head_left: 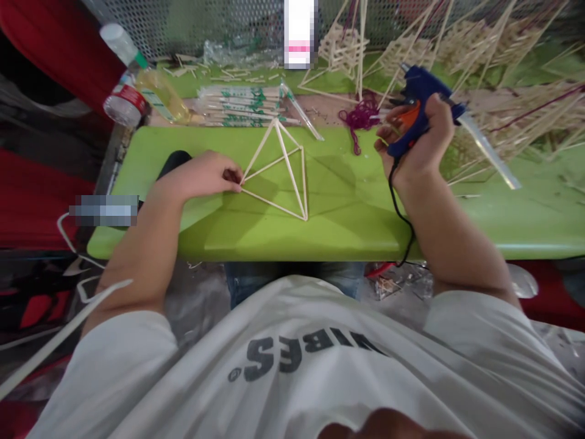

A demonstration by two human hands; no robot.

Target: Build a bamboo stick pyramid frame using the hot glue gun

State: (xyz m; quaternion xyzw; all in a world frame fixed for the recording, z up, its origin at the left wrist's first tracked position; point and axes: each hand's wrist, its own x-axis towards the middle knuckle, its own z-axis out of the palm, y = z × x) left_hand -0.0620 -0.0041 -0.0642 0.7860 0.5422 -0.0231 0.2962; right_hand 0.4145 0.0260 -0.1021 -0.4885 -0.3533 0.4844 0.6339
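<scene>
A pyramid-shaped frame of thin wooden sticks [291,169] stands on the green table [347,235]. My left hand [219,174] pinches its left corner between thumb and fingers. Off to the right, my right hand [432,143] is wrapped round the handle of a blue hot glue gun [423,91] with an orange trigger. The gun is raised, its nozzle directed up and to the left, away from the frame. A clear glue stick [489,152] juts from its rear, and a black cord [395,201] hangs down over the table edge.
Behind the frame lie wrapped bundles of sticks [242,103] and tangled purple yarn [363,116]. Several finished stick structures [493,49] crowd the back right. Bottles, one with yellow liquid [162,94], lean at the back left. A dark object [173,161] lies beside my left wrist.
</scene>
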